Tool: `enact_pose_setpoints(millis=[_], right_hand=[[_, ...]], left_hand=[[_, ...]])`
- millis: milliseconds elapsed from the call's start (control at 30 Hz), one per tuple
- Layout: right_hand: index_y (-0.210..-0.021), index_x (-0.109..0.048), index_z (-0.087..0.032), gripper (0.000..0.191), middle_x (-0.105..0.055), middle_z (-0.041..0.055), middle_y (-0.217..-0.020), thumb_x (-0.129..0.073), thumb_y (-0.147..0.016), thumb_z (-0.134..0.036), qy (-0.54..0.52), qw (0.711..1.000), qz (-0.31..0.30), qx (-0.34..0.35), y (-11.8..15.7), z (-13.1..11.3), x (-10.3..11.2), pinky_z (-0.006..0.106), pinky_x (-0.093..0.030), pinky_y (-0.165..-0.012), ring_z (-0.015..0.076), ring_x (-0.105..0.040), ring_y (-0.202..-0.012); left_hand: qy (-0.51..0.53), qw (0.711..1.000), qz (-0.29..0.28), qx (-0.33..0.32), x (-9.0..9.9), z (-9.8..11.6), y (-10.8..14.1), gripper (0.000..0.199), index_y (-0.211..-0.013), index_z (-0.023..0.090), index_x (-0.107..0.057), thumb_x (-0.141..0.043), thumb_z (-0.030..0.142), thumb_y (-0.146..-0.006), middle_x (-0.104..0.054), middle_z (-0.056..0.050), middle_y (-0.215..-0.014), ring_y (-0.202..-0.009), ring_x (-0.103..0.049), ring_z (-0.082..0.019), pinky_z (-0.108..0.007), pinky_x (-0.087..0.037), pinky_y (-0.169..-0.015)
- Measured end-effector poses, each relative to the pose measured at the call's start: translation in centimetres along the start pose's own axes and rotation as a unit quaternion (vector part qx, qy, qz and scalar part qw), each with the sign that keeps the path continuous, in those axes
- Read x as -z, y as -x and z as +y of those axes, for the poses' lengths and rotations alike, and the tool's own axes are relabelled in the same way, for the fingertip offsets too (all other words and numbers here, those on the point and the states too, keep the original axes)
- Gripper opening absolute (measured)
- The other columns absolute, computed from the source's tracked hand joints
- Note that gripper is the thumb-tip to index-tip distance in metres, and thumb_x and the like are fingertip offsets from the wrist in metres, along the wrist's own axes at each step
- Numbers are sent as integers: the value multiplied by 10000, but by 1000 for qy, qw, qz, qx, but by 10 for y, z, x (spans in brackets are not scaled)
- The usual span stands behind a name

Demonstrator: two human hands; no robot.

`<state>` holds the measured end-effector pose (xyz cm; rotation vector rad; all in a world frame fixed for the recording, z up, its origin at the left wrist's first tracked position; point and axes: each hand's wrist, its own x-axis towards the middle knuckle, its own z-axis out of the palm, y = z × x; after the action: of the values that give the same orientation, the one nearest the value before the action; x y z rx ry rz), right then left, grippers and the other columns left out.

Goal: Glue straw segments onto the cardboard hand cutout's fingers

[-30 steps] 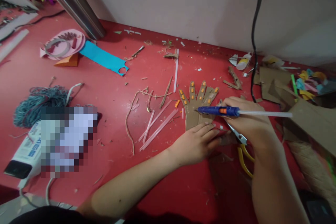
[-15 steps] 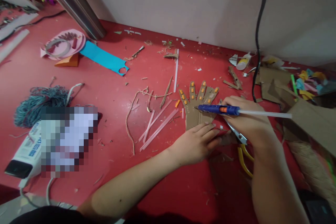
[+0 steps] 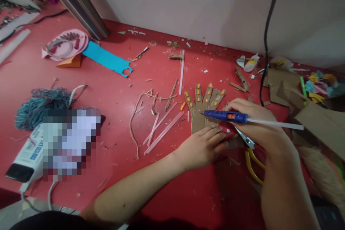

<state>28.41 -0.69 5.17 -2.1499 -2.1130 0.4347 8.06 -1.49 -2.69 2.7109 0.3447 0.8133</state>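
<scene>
Lying under left fingers [image 3: 214,133] (cardboard cutout [image 3: 198,120])

Pale grey wall [image 3: 188,3] behind a red tabletop [image 3: 107,86], beside a metal post [image 3: 78,5].

nothing legible: blue characters [image 3: 37,147] on white box [image 3: 28,153] blurred; yellow label [image 3: 250,65] on white bottle [image 3: 252,61] too small.

Glue gun [image 3: 219,115] blue — cardboard cutout [image 3: 197,120] brown, small tubes [image 3: 198,92] orange — tabletop [image 3: 107,90] red.
</scene>
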Motion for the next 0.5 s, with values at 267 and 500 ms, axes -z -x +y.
enact_pose_setpoints(millis=[267, 500], right_hand=[[-899, -684, -253, 191, -725, 32, -938, -514, -894, -338, -78, 996, -22, 28, 1, 1, 7, 300, -409, -664, 200, -652, -805], [-827, -659, -254, 239, -719, 42, -891, -514, -851, -442, -45, 999, 5, -27, -1, -1, 6, 314, -388, -632, 222, -641, -768]], left_hand=[[2, 1000, -5, 3, 2, 0, 0, 285, -1191, 134, -692, -475, 252, -1049, -689, -88, -1274, -1278, -606, -240, -378, -441, -1170], [11, 999, -31, 8, 3, 0, -1, 282, -1177, 139, -700, -474, 250, -1049, -685, -92, -1294, -1308, -588, -247, -390, -443, -1172]])
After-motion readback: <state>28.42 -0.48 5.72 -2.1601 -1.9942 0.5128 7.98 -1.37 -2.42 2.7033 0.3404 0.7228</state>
